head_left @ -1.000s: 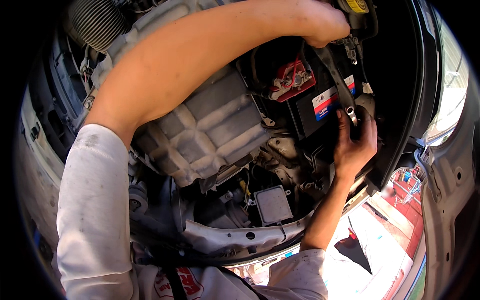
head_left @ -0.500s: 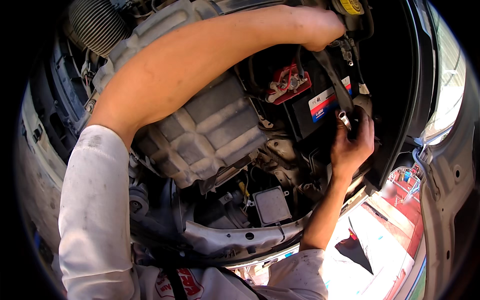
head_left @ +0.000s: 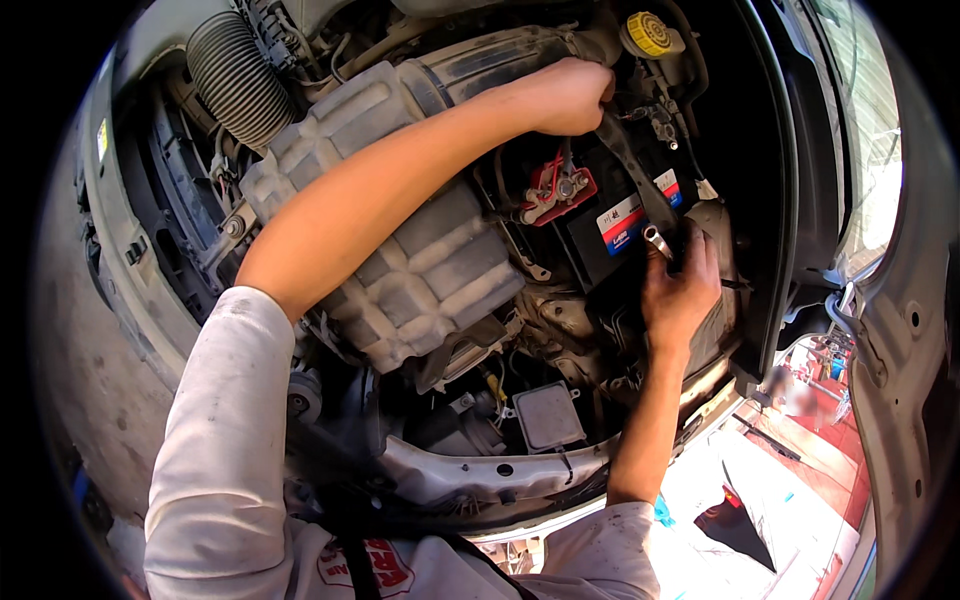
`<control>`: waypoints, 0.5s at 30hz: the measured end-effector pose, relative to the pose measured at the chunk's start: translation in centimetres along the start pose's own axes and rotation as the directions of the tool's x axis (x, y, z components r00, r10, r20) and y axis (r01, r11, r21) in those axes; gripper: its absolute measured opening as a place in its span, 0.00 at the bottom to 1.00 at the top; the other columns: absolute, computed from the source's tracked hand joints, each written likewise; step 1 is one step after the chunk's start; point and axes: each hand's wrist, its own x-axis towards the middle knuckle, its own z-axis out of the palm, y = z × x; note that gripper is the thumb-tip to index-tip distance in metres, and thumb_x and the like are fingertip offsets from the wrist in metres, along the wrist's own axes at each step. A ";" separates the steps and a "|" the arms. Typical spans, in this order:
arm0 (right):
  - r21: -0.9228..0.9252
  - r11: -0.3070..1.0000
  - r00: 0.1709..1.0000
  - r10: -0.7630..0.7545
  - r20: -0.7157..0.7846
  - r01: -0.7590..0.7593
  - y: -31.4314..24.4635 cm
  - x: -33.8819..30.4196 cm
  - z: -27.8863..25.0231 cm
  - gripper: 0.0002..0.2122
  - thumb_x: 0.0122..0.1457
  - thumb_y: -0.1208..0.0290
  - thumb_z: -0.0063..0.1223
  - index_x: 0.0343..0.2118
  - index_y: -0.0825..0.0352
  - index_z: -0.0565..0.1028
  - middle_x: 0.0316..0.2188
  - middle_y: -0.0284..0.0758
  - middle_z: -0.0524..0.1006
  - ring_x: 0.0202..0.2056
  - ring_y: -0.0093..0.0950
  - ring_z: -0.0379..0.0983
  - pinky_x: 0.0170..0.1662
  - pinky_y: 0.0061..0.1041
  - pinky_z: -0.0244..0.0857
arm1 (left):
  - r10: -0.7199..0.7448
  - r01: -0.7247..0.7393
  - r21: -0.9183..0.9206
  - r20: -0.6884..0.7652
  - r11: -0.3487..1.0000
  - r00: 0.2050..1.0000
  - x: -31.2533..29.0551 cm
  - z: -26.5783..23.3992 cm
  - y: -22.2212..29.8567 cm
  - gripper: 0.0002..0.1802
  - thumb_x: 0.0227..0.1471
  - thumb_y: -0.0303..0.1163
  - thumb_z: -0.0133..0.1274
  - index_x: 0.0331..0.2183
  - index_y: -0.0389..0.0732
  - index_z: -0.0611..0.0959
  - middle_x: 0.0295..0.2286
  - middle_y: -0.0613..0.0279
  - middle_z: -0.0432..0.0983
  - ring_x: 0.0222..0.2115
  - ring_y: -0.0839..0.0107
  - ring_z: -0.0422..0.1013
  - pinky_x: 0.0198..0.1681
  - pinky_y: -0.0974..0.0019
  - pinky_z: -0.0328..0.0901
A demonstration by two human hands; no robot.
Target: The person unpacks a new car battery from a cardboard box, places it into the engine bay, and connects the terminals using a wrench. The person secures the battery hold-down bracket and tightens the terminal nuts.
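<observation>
A black battery (head_left: 585, 240) with a red, white and blue label lies in the engine bay. Across its top runs a dark hold-down bar (head_left: 632, 165). My left hand (head_left: 572, 95) reaches over from the left and is closed at the bar's far end, its fingertips out of sight. At the near end my right hand (head_left: 682, 292) pinches a silver ring-ended wrench (head_left: 655, 239) between thumb and fingers; most of its shaft is hidden. Beside the battery's left terminal sits a red cover (head_left: 575, 190) with a metal clamp.
A ribbed grey engine cover (head_left: 430, 260) lies under my left forearm. Beyond my hands stands a reservoir with a yellow cap (head_left: 648, 34). A corrugated hose (head_left: 235, 80) is at the far left. The metal front crossmember (head_left: 500, 472) runs along the near side; the fender edge (head_left: 770, 200) bounds the right.
The view has shifted, so more of the bay's far side shows. Both hands stay at the bar's two ends, and the wrench remains in my right hand.
</observation>
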 end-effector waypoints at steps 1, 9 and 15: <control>0.002 1.000 1.000 -0.002 -0.005 0.002 -0.1 0.0 0.0 0.22 0.48 0.73 0.65 0.48 0.69 0.75 0.41 0.42 0.77 0.42 0.44 0.74 0.43 0.37 0.70 | 0.016 -0.024 -0.090 -0.088 0.996 0.996 -1.0 -0.3 -0.2 0.14 0.49 0.24 0.55 0.41 0.36 0.82 0.41 0.46 0.79 0.42 0.51 0.77 0.44 0.58 0.71; 0.006 1.000 1.000 -0.010 -0.012 0.010 0.1 -0.1 0.0 0.22 0.48 0.72 0.65 0.48 0.70 0.74 0.40 0.42 0.76 0.42 0.45 0.74 0.43 0.39 0.69 | -0.330 0.307 -0.300 -0.026 0.903 0.944 -3.3 -2.2 1.1 0.18 0.54 0.30 0.47 0.41 0.27 0.82 0.35 0.47 0.81 0.39 0.57 0.78 0.44 0.59 0.70; -0.009 1.000 1.000 -0.012 -0.023 0.012 0.4 -0.3 -0.3 0.22 0.48 0.72 0.65 0.48 0.69 0.74 0.39 0.43 0.76 0.41 0.45 0.74 0.42 0.39 0.70 | -0.598 0.665 -0.412 0.298 0.623 0.744 -3.7 -0.4 1.5 0.15 0.53 0.32 0.49 0.37 0.30 0.83 0.31 0.52 0.80 0.34 0.64 0.75 0.36 0.58 0.68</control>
